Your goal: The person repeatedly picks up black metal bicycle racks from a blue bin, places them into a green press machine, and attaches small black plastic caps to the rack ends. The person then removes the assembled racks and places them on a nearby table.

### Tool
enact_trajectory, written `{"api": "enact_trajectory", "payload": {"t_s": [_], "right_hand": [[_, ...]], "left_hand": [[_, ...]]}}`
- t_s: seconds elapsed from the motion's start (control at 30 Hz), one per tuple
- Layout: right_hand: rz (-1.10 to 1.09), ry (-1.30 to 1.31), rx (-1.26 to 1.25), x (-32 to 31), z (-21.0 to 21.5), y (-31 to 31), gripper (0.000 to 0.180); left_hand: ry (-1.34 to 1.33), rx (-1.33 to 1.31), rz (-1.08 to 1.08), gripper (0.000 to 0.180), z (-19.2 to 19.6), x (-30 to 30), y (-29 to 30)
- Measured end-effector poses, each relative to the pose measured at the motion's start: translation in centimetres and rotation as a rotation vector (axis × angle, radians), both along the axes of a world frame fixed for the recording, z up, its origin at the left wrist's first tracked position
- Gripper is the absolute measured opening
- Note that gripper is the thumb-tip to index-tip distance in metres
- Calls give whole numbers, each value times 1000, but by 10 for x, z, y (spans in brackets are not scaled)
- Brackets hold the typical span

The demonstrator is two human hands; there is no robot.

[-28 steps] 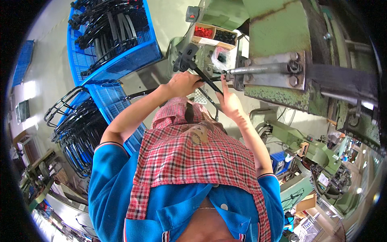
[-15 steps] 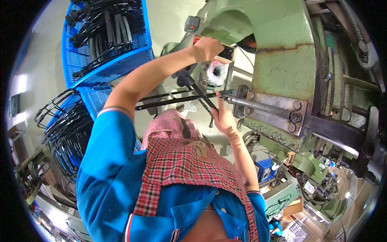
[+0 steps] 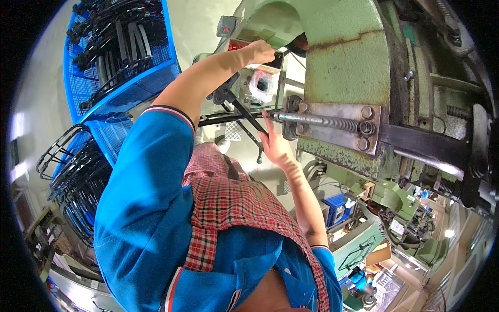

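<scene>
Stacked to the far left of both hands, black wire frames [image 3: 112, 49] fill a blue mesh crate [image 3: 83, 91], with more frames [image 3: 73, 171] lower down. Nearer, the left hand [image 3: 260, 52] reaches up into the green press machine [image 3: 338, 57], fingers curled at a small box-like part — whether it grips anything, I cannot tell. Below it, a black wire frame piece [image 3: 244, 117] lies across the press bed. Just right of that, the right hand [image 3: 275, 145] rests with fingers spread, fingertips at the frame — holding nothing. Beyond it runs a steel spring rod [image 3: 322, 122].
</scene>
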State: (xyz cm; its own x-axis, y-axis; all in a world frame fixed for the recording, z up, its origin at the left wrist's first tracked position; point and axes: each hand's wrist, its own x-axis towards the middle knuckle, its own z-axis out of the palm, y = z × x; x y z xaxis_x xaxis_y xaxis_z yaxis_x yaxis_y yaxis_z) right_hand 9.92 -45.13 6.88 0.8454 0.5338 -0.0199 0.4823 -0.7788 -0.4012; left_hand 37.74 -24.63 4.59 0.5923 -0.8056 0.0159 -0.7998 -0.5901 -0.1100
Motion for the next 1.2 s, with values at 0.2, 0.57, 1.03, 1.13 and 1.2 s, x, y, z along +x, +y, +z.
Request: {"api": "enact_trajectory", "payload": {"t_s": [0.2, 0.57, 1.03, 1.13, 1.2], "right_hand": [[-35, -9, -68, 9, -3, 8, 68], [-139, 312, -21, 17, 24, 20, 63], [-87, 267, 10, 24, 29, 24, 61], [-52, 224, 80, 23, 37, 27, 62], [-52, 216, 106, 24, 31, 22, 62]], "left_hand": [[34, -54, 127, 15, -12, 6, 3], [843, -852, 149, 21, 75, -178, 49], [682, -402, 274, 23, 96, -198, 49], [411, -374, 175, 35, 71, -202, 61], [310, -317, 100, 36, 72, -206, 75]]}}
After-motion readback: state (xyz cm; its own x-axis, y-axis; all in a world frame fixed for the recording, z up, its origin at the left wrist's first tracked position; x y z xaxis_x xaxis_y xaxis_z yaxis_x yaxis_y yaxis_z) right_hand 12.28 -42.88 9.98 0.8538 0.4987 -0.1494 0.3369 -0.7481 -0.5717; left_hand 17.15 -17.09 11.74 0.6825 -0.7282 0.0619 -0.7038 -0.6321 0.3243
